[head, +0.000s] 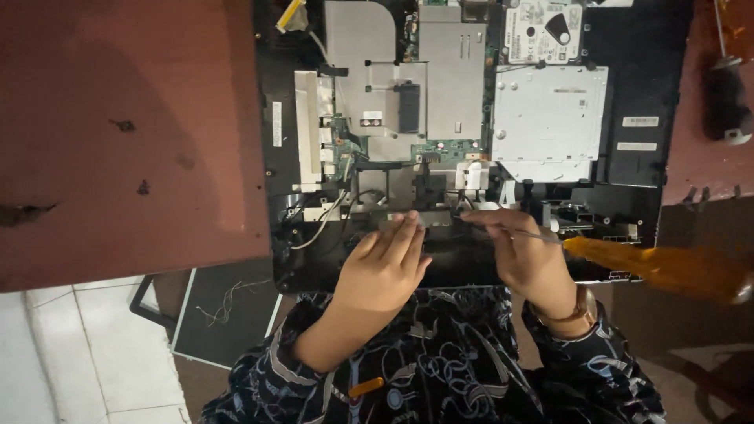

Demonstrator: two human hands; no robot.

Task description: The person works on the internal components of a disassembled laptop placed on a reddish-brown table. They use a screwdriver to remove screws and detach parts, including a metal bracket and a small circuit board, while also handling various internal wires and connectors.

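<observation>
Two hands are working over the near edge of an opened laptop chassis (628,118), which is lying bottom-up on a reddish-brown table (126,141), half overhanging the person's lap.

Starting at the left, loose white wires (322,224) are trailing across the corner of the board; a careless sweep of the wrist could snag one and pull its connector free. Next, the left hand (382,271) is resting flat with its fingers together, fingertips pressing on a small grey metal bracket (416,218) and clamped on nothing. If that pressure is slipping, the bracket could shift under the tool.

Just beside it, the right hand (525,255) is pinching the thin shaft of a screwdriver (652,265), whose amber handle is sticking out to the right. Held so far down the shaft, the tip could skid off and gouge the green circuit board (440,149) or the nearby ribbon.

Farther right, the silver optical drive (550,118) is sitting in its bay, and another dark-handled tool (726,102) is lying on the table's edge, where a bump could be knocking it to the floor.
</observation>
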